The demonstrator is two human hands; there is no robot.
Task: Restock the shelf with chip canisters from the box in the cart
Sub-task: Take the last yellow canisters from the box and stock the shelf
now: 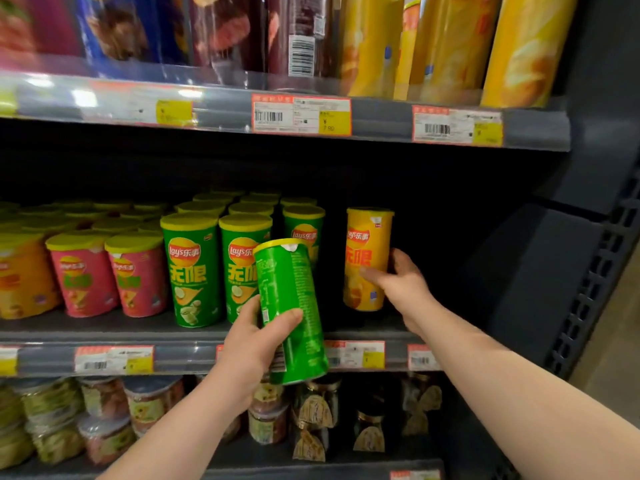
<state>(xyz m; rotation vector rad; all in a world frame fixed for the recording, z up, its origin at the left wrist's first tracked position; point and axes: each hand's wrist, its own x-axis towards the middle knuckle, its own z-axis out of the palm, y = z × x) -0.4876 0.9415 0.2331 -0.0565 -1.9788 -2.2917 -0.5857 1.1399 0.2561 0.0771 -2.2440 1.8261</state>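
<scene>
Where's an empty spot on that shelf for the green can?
The green can in your left hand could go between the shelved green canisters and the yellow canister your right hand holds; more bare shelf lies between that canister and the side wall. Left of the greens, pink canisters stand packed tight.

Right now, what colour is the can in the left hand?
The canister is green; the head view shows it best.

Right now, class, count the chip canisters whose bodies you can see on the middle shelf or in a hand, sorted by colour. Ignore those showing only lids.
Green canisters: 4 (3 standing, 1 held in the left hand)
Pink canisters: 2
Yellow canisters: 2 (1 gripped by the right hand)
Total: 8
</scene>
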